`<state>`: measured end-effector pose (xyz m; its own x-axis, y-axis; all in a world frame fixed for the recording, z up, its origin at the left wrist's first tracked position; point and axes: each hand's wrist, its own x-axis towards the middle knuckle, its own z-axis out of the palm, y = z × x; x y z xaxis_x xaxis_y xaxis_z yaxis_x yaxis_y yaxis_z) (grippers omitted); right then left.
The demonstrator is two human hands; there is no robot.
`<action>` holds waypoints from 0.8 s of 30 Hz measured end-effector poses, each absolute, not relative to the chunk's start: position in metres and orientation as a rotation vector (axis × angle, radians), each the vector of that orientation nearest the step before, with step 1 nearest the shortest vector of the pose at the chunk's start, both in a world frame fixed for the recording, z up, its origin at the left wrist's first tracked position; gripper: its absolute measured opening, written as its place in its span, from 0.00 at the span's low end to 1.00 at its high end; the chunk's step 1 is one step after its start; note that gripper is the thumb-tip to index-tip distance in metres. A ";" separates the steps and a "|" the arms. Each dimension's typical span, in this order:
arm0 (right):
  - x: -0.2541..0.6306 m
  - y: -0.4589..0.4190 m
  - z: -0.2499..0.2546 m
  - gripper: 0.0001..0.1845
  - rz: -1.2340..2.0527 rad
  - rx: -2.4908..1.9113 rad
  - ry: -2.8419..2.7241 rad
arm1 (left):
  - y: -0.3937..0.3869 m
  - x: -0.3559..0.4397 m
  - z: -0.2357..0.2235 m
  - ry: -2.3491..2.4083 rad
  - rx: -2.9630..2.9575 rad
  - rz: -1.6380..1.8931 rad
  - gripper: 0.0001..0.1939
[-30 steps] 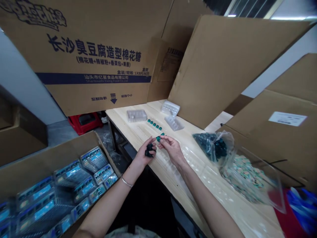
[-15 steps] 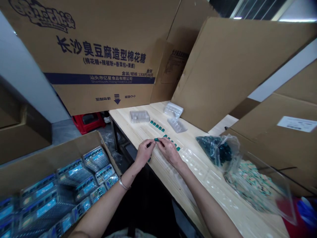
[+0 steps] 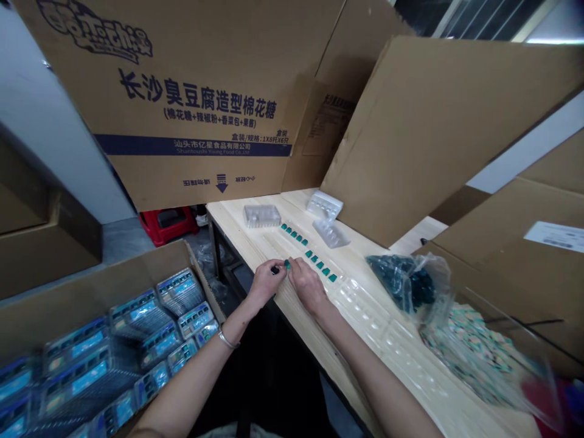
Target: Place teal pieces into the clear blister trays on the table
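Observation:
My left hand [image 3: 264, 283] and my right hand [image 3: 308, 286] meet above the near edge of the table, fingertips pinched together on a small dark green piece [image 3: 287, 264]. A small black item [image 3: 274, 270] shows at the fingers of my left hand; its kind is unclear. Just beyond my hands, small green pieces [image 3: 320, 265] sit in a row in a clear plastic tray, and another row of green pieces [image 3: 294, 234] lies farther back. To the right of my right hand, clear moulded trays [image 3: 360, 298] run along the table.
An open carton [image 3: 207, 286] of blue-labelled packs [image 3: 180, 289] stands on my left. Clear trays [image 3: 262, 216] are stacked at the table's far end. On the right lie a bag of dark green pieces [image 3: 401, 283] and a clear bin [image 3: 545, 389] of pale green packets [image 3: 479, 340]. Large cartons [image 3: 205, 73] rise behind.
My right hand has drawn slightly back toward me, showing more of the green row. Both hands keep their pinch on the green piece, which has turned a little. The view has shifted slightly.

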<state>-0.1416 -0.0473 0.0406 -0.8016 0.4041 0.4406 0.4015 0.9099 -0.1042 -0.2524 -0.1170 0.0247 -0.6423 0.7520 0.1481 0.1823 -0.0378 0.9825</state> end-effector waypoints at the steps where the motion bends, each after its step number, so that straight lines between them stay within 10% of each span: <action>1: -0.142 -0.049 0.037 0.20 -0.069 -0.590 -2.631 | -0.117 -0.253 0.024 1.815 0.993 1.712 0.07; 7: -0.144 -0.056 0.031 0.18 -0.036 -0.538 -2.657 | -0.121 -0.257 0.013 2.012 1.250 1.627 0.09; 17: -0.161 -0.035 0.044 0.12 1.400 -0.757 -2.077 | -0.128 -0.275 0.006 2.039 1.505 1.659 0.08; 24: -0.200 0.000 0.044 0.07 0.967 -0.470 -2.182 | -0.127 -0.307 0.000 2.237 1.317 1.433 0.14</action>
